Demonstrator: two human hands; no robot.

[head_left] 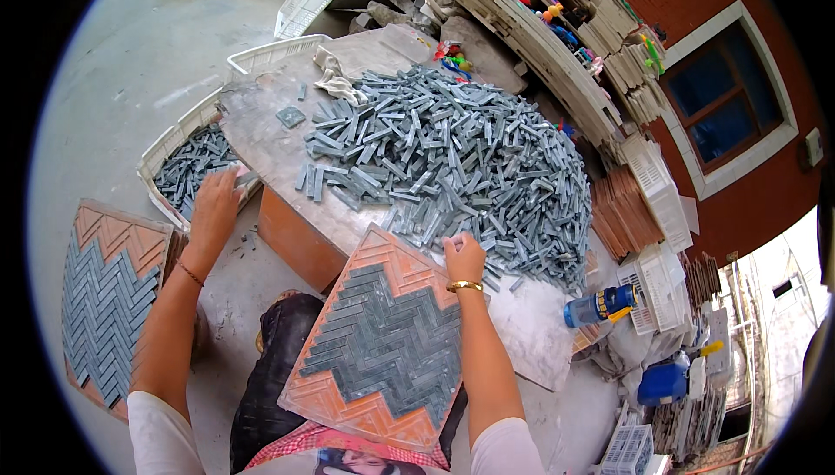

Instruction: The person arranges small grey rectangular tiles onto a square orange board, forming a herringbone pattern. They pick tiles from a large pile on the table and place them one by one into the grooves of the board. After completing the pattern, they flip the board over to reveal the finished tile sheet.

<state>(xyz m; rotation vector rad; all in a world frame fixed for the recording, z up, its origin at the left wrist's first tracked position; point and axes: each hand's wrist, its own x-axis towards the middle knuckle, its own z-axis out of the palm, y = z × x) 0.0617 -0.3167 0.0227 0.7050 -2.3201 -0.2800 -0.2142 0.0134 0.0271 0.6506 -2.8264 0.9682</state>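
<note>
On the person's lap, the orange herringbone-grooved mould tray [383, 344] is leaning against the grey stone surface [261, 118] (keeping the heap near), right hand [464, 257] fingers pinching a grey stone strip [450, 241], while left hand [213, 205] fingers are spreading into the white plastic crate [165, 149] of strips.

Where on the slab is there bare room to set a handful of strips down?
Bare slab shows left of the grey strip pile, between it and the white crate under the left hand; one small square tile lies there. The near right corner beside the blue bottle is bare too. The middle is crowded; the right hand sits at the pile's edge above the herringbone tray.
</note>
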